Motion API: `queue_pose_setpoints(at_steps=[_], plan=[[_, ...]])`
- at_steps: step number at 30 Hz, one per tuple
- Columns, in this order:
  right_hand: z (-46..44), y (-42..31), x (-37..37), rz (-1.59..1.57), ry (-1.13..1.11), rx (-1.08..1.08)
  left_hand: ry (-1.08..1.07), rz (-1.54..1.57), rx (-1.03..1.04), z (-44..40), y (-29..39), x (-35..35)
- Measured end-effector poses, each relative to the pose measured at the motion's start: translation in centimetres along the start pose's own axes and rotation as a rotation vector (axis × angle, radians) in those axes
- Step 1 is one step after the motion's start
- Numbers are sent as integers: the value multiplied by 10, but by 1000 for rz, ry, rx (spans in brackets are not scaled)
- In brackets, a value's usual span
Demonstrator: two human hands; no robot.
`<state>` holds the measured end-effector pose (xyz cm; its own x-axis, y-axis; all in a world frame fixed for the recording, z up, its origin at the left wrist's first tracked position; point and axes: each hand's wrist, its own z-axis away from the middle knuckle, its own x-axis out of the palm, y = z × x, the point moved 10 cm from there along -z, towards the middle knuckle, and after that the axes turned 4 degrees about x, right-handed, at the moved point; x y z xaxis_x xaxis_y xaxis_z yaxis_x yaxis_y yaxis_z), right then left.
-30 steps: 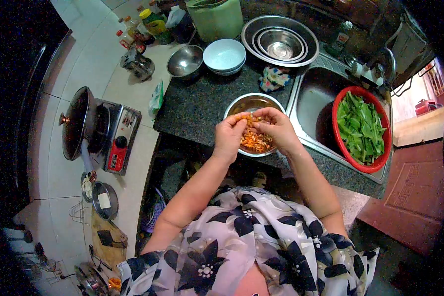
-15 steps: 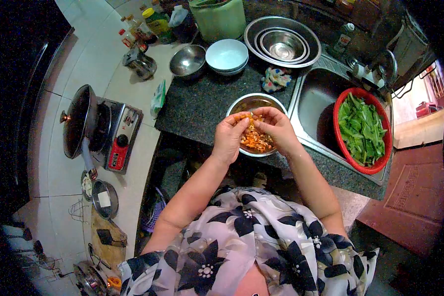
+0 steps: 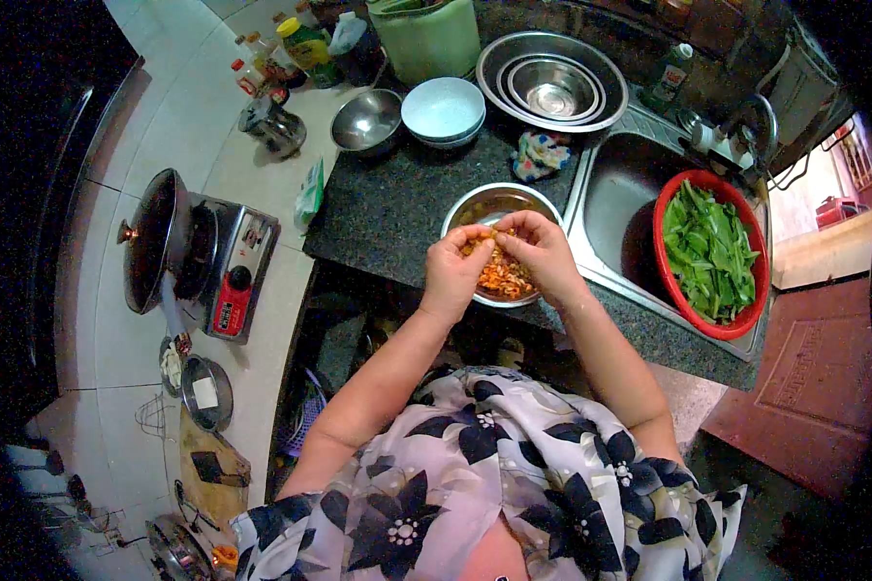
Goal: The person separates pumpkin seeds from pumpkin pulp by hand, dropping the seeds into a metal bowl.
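Observation:
A steel bowl stands near the front edge of the dark stone counter. Small orange and pale pieces lie in it; their kind is too small to tell. Over the bowl, my left hand and my right hand come together, fingertips pinched and almost touching. Whatever sits between the fingers is hidden or too small to name. Both wrists rest in front of the bowl's near rim, one on each side.
Right of the bowl is a steel sink with a red basin of green leaves. Behind stand light blue bowls, an empty steel bowl, nested steel basins and a spotted cloth. A wok and stove are left.
Both hands stay over the bowl with only slight finger movement. The whole view has shifted a little; the other things have kept their places.

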<state>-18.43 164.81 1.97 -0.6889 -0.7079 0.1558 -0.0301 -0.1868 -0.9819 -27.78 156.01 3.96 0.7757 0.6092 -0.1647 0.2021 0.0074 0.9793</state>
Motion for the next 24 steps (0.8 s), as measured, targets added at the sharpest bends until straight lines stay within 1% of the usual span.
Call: queue_pose_setpoints(at_steps=[2,5,8,11,14,15,18,19,22,23,24], plan=[[-2,3,-1,-10,4,-29,-15,23,-21,2,0,3],[-2,2,-1,39,15,-50,-47,-121,32,0,-5,1],[-4,4,-2,39,18,-41,-56,-165,-5,-1,1,1],[0,-1,2,-190,-22,74,15,454,-283,0,-23,6],[-1,-3,-5,-209,-12,88,-4,650,-297,-4,-23,5],[-3,0,-6,-3,-14,37,-23,696,-297,-4,-20,5],[-2,0,2,898,-55,-257,-73,896,-305,-7,-15,9],[-5,7,-3,815,-44,-162,-43,926,-278,-8,-14,8],[1,-18,-4,703,13,-200,-24,1044,-338,-6,-17,12],[-2,-13,-6,709,25,-221,-45,1006,-331,-7,-22,12],[-5,-6,-7,649,14,-183,-68,968,-322,-8,-26,13]])
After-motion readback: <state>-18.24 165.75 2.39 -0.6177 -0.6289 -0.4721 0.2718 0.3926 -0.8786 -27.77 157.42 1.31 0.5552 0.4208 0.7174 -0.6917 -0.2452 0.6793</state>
